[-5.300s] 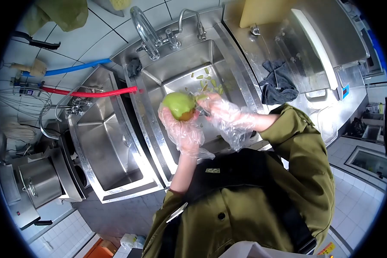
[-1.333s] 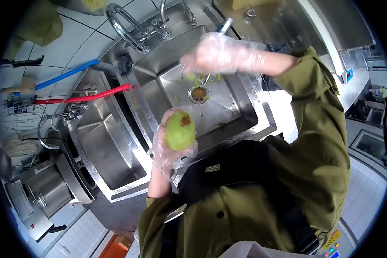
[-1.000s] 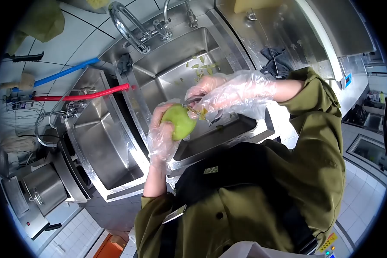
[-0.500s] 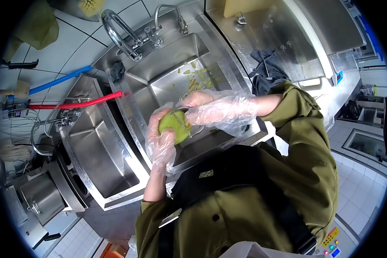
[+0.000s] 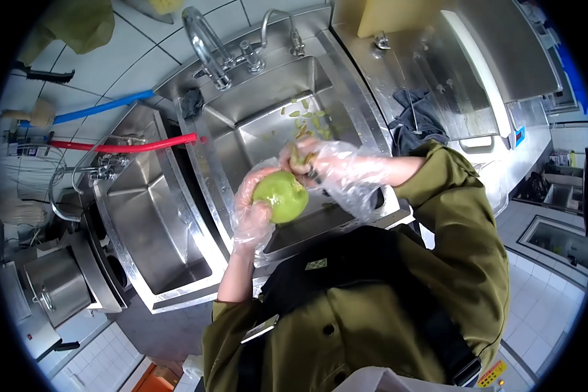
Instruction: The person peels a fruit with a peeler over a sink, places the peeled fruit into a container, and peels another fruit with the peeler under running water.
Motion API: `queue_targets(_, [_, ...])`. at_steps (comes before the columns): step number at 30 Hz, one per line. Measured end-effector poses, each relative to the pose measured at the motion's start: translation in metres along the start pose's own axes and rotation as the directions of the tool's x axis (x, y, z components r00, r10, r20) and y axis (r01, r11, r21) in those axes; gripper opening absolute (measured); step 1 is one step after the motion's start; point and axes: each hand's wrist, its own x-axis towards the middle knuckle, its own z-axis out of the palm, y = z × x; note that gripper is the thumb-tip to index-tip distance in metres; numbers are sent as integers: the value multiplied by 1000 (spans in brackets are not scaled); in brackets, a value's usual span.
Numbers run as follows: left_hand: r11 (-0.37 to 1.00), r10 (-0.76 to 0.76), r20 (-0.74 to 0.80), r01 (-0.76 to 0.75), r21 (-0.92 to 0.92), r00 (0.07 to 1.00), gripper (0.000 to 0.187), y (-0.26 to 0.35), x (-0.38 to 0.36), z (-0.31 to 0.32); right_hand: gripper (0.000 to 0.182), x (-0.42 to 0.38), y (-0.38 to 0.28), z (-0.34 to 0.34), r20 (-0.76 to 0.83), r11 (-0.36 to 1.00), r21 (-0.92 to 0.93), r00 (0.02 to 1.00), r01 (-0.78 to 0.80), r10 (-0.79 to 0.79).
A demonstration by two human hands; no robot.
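Observation:
In the head view my left hand, in a clear plastic glove, is wrapped round a round green fruit or vegetable over the sink's near part. My right hand, also gloved, is closed just beyond its upper right side. Something small and greenish-brown shows between the right fingers, too small to name. Pale green scraps lie scattered on the floor of the steel sink, beyond my hands.
A faucet stands at the sink's far edge. To the left are a second sink, a red hose and a blue hose. A dark cloth lies on the counter at the right.
My right hand has lifted off the green item and now holds something small. More of the item's smooth surface shows. The whole view has shifted slightly.

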Motion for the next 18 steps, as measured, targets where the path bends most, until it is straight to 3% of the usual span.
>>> queue_targets(2, [1000,8,-55,-8,-1,998,69,3,0,-5,50,5,-15,-4,117,998,-41,992,53,-48])
queue_targets(3, [1000,6,-62,-6,-3,998,69,3,0,-9,50,1,-25,5,127,990,125,988,72,-88])
queue_targets(4, [1000,5,-65,-6,-7,998,69,1,1,-13,45,4,-23,4,112,996,39,990,78,-82])
queue_targets(8, [1000,14,-93,-13,12,996,65,-2,1,-12,29,13,-7,1,-35,975,-221,999,30,-39])
queue_targets(12, [981,27,-59,-15,193,998,56,-1,2,-18,26,13,8,4,-193,957,-286,981,-52,-4])
queue_targets(16, [987,47,-84,-33,154,995,51,7,0,-7,35,12,3,7,-52,957,-260,988,125,-143])
queue_targets(18, [982,64,-78,-49,184,995,57,8,1,-8,34,12,-2,5,7,941,-313,991,128,-133])
